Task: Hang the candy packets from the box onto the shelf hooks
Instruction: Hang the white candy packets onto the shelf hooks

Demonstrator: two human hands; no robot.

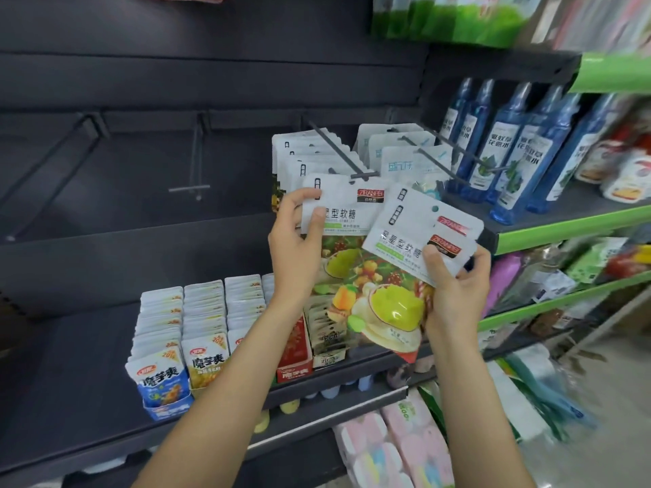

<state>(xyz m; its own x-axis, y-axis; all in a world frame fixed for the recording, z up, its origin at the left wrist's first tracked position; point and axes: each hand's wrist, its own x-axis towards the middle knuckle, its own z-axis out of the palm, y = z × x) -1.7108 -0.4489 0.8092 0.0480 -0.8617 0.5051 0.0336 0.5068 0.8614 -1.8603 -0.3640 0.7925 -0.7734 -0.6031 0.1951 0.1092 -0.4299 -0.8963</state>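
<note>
At the front of the hook (pixel 338 149), the left hand (pixel 294 241) pinches a candy packet (pixel 338 220) hanging there; the right hand (pixel 458 287) grips a small stack of packets (pixel 398 276) just beside it. Below, shelf boxes (pixel 165 406) hold rows of snack pouches (pixel 160 375).

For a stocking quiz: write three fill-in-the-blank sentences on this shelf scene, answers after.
1. The left hand holds a packet at the tip of a ____.
2. The right hand grips several ____.
3. The bottles to the right are ____ in colour.

Answers: hook; packets; blue
</note>
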